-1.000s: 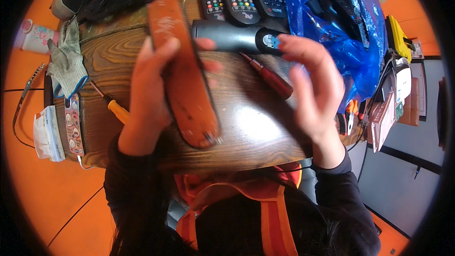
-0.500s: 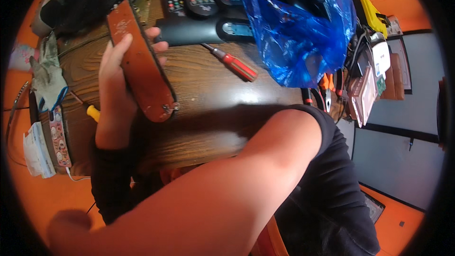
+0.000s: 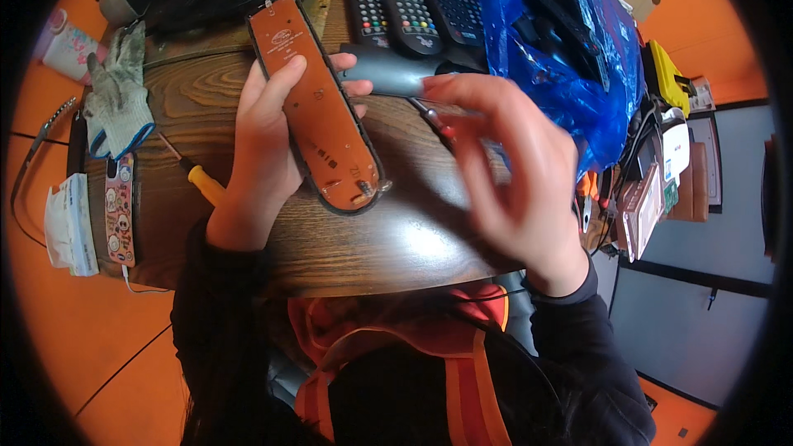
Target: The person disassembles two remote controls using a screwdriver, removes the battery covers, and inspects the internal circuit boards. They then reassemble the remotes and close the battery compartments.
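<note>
My left hand [image 3: 268, 128] is closed round an opened remote control [image 3: 318, 107], thumb on its face and fingertips past its right edge. The remote's orange-brown circuit board is exposed in a dark shell, with metal contacts at the near end. My right hand [image 3: 520, 165], blurred, hovers over the table with thumb and fingers apart. A screwdriver [image 3: 436, 122] with a metal shaft and red handle lies beneath its fingers, which partly cover it. Behind it, a loose dark remote casing [image 3: 384, 74] lies on the table, partly covered by my right fingers.
Several remote controls [image 3: 405, 8] lie side by side at the back, next to a blue plastic bag [image 3: 611, 107]. On the left are a work glove [image 3: 120, 103], a yellow-handled screwdriver [image 3: 204, 184] and a patterned phone-like case [image 3: 121, 215]. Pliers [image 3: 588, 190] lie at the right.
My right hand has come from the lower left, where its arm crossed my body, up to the screwdriver. The view has shifted; my left hand still holds the opened remote.
</note>
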Motion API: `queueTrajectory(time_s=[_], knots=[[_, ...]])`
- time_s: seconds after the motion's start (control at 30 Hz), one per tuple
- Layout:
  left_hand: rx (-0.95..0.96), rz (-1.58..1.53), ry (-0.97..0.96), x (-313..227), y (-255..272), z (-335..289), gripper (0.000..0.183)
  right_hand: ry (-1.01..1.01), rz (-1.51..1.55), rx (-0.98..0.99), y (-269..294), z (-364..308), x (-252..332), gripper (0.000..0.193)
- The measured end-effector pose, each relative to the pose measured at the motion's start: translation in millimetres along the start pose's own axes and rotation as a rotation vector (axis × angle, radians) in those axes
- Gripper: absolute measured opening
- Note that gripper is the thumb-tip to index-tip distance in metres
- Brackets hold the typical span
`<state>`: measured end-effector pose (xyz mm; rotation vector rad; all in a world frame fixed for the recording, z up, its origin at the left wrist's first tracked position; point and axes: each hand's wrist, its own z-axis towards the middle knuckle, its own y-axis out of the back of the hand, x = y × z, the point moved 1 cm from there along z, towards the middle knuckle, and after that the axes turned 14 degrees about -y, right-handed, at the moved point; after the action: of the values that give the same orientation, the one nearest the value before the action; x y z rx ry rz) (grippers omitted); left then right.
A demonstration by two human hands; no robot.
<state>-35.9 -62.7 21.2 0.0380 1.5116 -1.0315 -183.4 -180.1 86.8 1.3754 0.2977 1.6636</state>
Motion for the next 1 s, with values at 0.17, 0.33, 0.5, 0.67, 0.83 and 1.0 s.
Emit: queueTrajectory(time_s=[0.17, 0.33, 0.5, 0.67, 0.83, 1.0], knots=[[-0.037, 0.002, -0.005, 4, 1, -1, 0.026, -0.214, -0.275, 0.094, -7, 7, -82, 0.033], [0.047, -0.106, 0.012, 11, -1, -3, 0.026, -0.196, -0.370, 0.160, -6, 11, -104, 0.049], [0.130, -0.158, 0.017, 12, -3, -4, 0.026, -0.196, -0.502, 0.222, 1, 15, -96, 0.054], [0.166, -0.154, -0.070, 9, -1, -5, 0.022, -0.170, -0.337, 0.281, 14, 18, -84, 0.043], [0.129, -0.149, -0.106, 10, 0, -5, 0.020, -0.379, -0.130, 0.334, 30, 9, -74, 0.041], [0.080, -0.134, -0.106, 12, 3, -4, 0.020, -0.621, 0.533, 0.227, 21, -12, -61, 0.050]])
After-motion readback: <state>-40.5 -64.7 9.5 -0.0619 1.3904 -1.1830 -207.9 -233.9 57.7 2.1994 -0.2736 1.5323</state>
